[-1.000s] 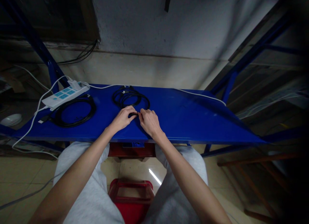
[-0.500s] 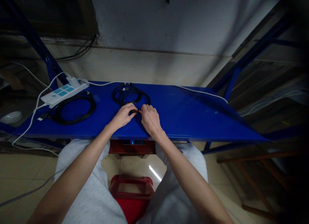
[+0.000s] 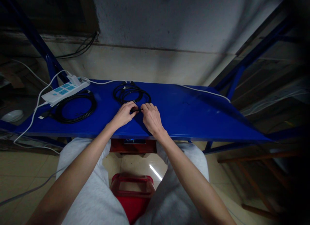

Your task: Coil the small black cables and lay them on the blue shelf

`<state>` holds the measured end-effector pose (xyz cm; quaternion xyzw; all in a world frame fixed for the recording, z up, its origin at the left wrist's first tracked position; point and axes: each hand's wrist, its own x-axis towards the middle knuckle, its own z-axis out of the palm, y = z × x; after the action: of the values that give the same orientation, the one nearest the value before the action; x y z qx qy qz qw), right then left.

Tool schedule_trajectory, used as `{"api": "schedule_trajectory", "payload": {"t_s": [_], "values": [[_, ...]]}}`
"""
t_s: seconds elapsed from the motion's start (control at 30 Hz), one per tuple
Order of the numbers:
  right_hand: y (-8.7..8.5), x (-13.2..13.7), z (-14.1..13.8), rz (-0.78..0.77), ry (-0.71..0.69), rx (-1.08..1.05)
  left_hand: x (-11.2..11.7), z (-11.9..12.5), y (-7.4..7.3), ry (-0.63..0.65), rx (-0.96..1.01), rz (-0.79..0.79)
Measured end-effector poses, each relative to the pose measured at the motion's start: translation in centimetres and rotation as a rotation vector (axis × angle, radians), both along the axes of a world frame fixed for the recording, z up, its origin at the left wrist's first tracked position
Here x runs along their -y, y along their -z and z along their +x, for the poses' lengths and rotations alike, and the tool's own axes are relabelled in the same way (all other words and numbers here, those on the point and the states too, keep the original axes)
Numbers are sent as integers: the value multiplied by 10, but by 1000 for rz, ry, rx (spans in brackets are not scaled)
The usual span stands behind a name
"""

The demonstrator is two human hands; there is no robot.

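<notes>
My left hand point(image 3: 125, 114) and my right hand point(image 3: 151, 117) are close together over the front middle of the blue table. Between their fingertips runs a short piece of black cable point(image 3: 135, 110), pinched from both sides. What the fingers cover of it is hidden. Just behind the hands lies a loosely looped black cable point(image 3: 129, 92) with small light-tipped plugs; its right side curves down toward my right hand. Another black cable point(image 3: 72, 121), wound in a round coil with a light connector end, rests on the table to the left of my left hand.
A white power strip point(image 3: 54, 96) with blue sockets lies at the table's left end. White cords run along the back edge. Blue frame posts point(image 3: 49, 62) rise at both sides. Below are a red stool point(image 3: 133, 199) and a dark red surface point(image 3: 118, 147) under the table edge.
Both hands stay almost in place, with small finger movements on the cable. Less of the black piece shows between them now. The whole view has shifted slightly.
</notes>
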<state>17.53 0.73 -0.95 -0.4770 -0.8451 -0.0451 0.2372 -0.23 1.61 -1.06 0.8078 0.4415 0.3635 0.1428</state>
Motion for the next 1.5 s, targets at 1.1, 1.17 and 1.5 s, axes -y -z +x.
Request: {"api": "schedule_trajectory", "payload": {"t_s": [1.1,1.17,1.5], "values": [[1,-11,8,-179,-221,-377,-5,-4,4,96,31,-15],[3,-12,8,-206,-200,-411,-5,-5,4,93,8,-15],[0,-15,9,-286,-207,-508,-5,-5,4,74,-63,-2]]}}
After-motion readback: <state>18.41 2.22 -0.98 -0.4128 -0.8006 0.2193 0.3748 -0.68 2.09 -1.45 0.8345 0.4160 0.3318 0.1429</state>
